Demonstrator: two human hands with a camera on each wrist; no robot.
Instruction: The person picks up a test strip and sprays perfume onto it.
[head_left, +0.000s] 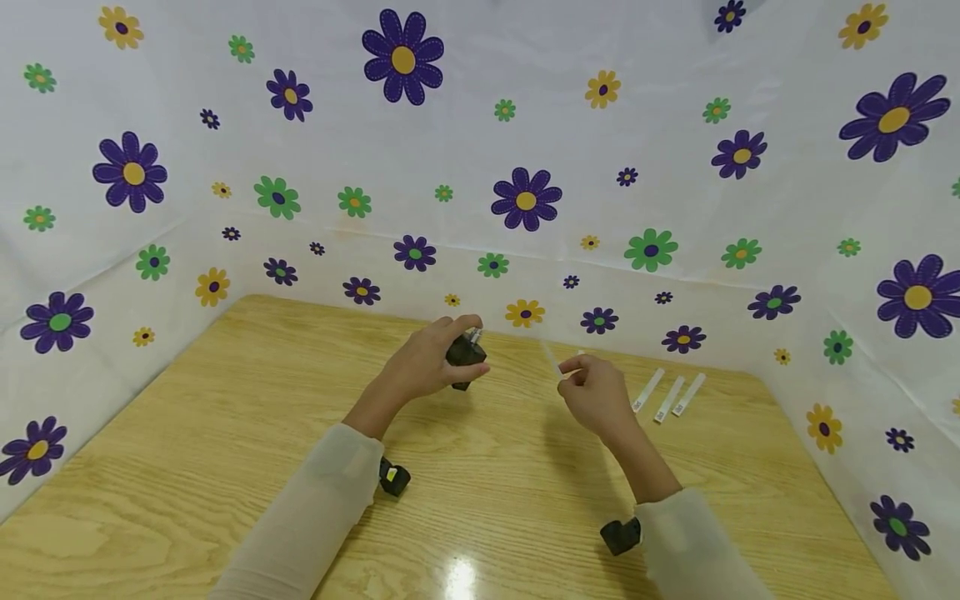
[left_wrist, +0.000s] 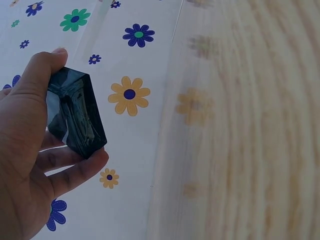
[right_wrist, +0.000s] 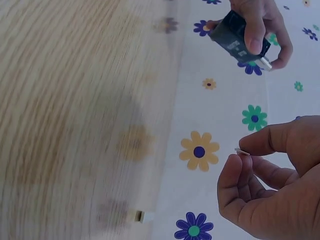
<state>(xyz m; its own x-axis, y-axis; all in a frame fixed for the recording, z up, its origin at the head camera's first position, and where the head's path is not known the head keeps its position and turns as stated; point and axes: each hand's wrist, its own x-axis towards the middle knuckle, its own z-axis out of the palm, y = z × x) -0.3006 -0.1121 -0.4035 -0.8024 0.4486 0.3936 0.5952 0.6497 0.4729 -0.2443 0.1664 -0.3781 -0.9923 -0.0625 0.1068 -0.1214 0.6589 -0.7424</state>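
Observation:
My left hand (head_left: pixel 423 360) grips a dark, faceted glass perfume bottle (head_left: pixel 466 353) above the far part of the table. The index finger lies over its silver spray top (right_wrist: pixel 263 63), with the thumb and other fingers around the sides. In the left wrist view, the bottle (left_wrist: pixel 77 112) looks smoky blue-green. To the right, my right hand (head_left: pixel 597 396) pinches a thin white paper strip (head_left: pixel 552 360) between thumb and fingertips. That strip points up and leftward, apart from the bottle. In the right wrist view, the strip (right_wrist: pixel 242 151) shows nearly end-on.
Several white paper strips lie on the wooden table (head_left: pixel 480 467) right of my right hand, one of them the rightmost strip (head_left: pixel 689 394). A small pale object (right_wrist: pixel 145 217) sits near the table's back edge. Flower-printed white sheeting (head_left: pixel 450 142) encloses the back and sides.

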